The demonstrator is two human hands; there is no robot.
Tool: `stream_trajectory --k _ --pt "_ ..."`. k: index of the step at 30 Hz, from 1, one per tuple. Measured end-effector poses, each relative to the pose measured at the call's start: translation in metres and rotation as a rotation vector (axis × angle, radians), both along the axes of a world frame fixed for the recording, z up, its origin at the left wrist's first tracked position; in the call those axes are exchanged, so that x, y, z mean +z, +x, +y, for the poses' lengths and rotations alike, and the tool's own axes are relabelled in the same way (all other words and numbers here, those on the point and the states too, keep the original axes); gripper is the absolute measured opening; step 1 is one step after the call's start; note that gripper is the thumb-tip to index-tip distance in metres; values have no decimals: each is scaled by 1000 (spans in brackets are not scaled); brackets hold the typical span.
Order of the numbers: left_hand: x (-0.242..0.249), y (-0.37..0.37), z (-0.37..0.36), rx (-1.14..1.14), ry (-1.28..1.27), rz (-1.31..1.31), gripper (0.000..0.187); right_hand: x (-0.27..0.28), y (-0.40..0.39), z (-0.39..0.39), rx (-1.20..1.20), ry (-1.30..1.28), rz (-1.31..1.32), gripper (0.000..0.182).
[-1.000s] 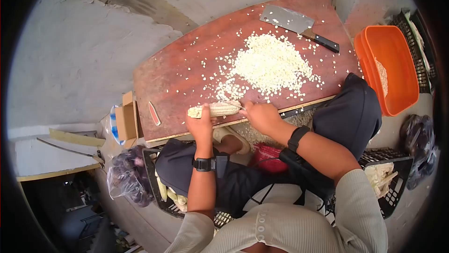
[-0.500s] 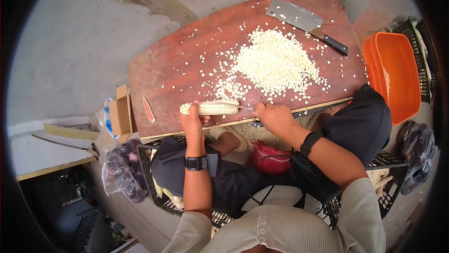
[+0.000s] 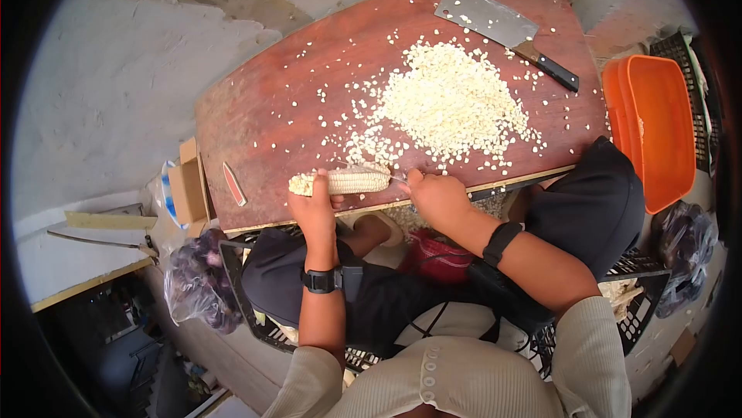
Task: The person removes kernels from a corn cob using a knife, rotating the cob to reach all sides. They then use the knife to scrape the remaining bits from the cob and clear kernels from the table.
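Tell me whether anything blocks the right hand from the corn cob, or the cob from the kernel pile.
Nothing visible blocks either. The thin tool in the right hand is at the end of the corn cob, which the left hand holds. Only loose kernels lie between the cob and the kernel pile.

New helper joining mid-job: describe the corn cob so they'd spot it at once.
Find the reddish-brown table. At its near edge, left of the pale kernel heap, the left hand grips the corn cob. Unlike the loose kernels nearby, it is one long piece with kernels in rows.
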State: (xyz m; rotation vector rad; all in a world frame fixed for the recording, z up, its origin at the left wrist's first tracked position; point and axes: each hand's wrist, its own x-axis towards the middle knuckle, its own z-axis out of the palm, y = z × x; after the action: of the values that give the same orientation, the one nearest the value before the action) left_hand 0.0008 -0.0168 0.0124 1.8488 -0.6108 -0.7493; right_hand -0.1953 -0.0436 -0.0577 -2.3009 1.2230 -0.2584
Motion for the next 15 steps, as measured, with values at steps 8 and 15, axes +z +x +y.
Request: stream_trajectory --k 8,15 --pt "-6 -18 16 -10 -159 -162 22 16 14 2 -156 334 -181 35" --pt "-7 -10 24 -11 -125 -98 18 -5 2 6 -68 174 -346 35"
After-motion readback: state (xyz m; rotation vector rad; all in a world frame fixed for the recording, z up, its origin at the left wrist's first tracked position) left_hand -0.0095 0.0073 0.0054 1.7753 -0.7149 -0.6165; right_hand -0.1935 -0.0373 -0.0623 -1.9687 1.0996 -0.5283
